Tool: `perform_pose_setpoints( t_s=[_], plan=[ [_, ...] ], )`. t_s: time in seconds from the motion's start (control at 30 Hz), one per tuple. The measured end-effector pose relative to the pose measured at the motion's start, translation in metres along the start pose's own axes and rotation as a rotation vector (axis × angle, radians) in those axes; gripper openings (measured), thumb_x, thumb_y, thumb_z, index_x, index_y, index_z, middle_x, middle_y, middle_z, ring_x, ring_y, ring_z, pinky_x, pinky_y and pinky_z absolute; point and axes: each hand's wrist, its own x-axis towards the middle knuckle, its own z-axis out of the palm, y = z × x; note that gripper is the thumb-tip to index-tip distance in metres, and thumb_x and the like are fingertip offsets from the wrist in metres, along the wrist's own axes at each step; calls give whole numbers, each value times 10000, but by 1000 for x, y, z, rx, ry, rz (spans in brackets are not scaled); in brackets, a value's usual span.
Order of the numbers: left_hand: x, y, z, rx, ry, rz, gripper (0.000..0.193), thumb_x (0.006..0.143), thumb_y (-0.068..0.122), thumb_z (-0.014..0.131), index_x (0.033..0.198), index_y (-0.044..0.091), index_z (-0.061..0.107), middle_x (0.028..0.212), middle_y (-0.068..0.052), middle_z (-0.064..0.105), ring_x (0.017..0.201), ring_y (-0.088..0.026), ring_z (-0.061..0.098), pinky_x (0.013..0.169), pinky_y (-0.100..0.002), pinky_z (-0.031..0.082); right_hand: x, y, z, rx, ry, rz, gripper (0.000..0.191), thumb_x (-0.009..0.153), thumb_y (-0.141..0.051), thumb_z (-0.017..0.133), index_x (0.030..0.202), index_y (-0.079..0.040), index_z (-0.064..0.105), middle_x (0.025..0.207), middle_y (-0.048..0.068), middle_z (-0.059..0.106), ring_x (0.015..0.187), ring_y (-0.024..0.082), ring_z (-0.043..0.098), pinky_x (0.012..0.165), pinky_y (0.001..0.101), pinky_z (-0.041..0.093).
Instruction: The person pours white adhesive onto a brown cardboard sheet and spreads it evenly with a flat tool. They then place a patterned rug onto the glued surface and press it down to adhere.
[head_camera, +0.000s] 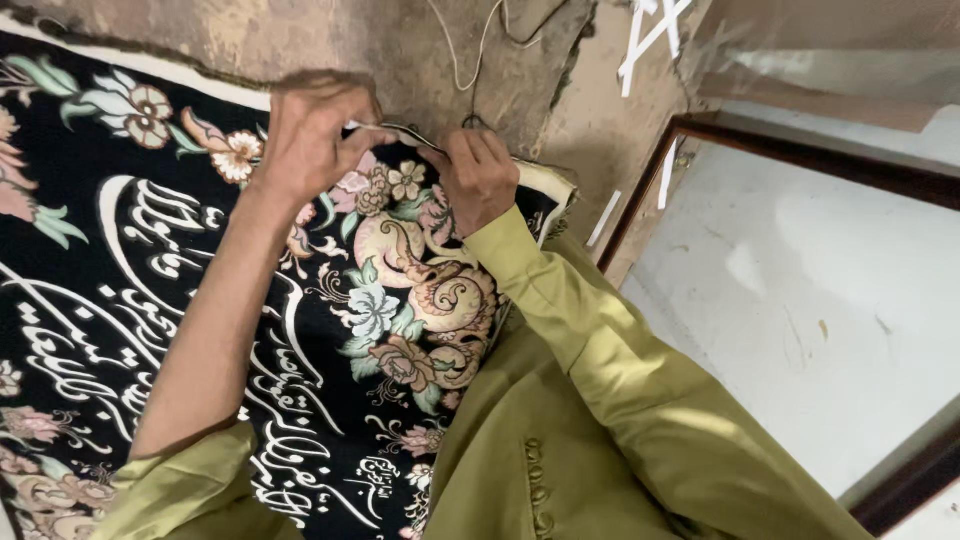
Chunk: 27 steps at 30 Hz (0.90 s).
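A black woven rug (150, 300) with cream script and pink, green and tan flowers lies flat, filling the left and middle of the view. Its long axis seems to run from lower left toward upper right, though only part of it shows, so its full shape cannot be told. Its cream-bound edge (545, 180) ends at the upper right corner, just beside the hands.

The left hand (310, 135) is closed in a pinch on the rug's top border, fingers curled, forearm bare with the olive sleeve (180, 490) pushed up near the elbow. The right hand (478, 175) is closed too, fingers bunched over the same border a little to the right; it looks to grip something small and dark there, possibly a needle or tool, but the view is too poor to say. Between the two hands a short stretch of the edge is lifted and pulled taut.

The rug rests on a worn, mottled brown surface (420, 50), rough and stained. A thin pale cord (465, 60) loops across it just above the hands. To the right stands a dark wooden frame (640, 190) around a pale, scuffed panel (800, 300). White strips (640, 40) lie at the top, and one more (604, 218) beside the frame. The olive garment covers the rug's lower right part.
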Motion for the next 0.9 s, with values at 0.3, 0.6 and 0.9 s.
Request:
perform_pose_setpoints(
  t_s=[0.3, 0.6, 0.9],
  plan=[
    [17, 36, -23, 76, -30, 26, 313, 965, 317, 839, 1109, 74, 701, 1018, -60, 694, 962, -240, 616, 896, -402, 504, -16, 36, -62, -76, -277, 74, 516, 924, -528, 745, 1168, -77, 685, 1130, 83, 595, 1057, 323, 543, 892, 473, 402],
    [30, 78, 11, 146, -127, 62, 371, 763, 269, 877, 1017, 60, 706, 1068, -69, 688, 989, -242, 596, 893, -396, 509, -28, 36, -66, -39, -113, 178, 396, 800, -270, 882, 1074, -83, 667, 1185, 80, 590, 1118, 299, 568, 886, 450, 407],
    [22, 62, 28, -9, -17, 88, 255, 856, 143, 895, 917, 47, 666, 923, -66, 704, 861, -210, 620, 759, -364, 551, -39, 38, -54, -34, -15, 41, 305, 787, -117, 859, 1000, -67, 646, 1090, 72, 666, 1034, 286, 606, 839, 431, 458]
  ],
)
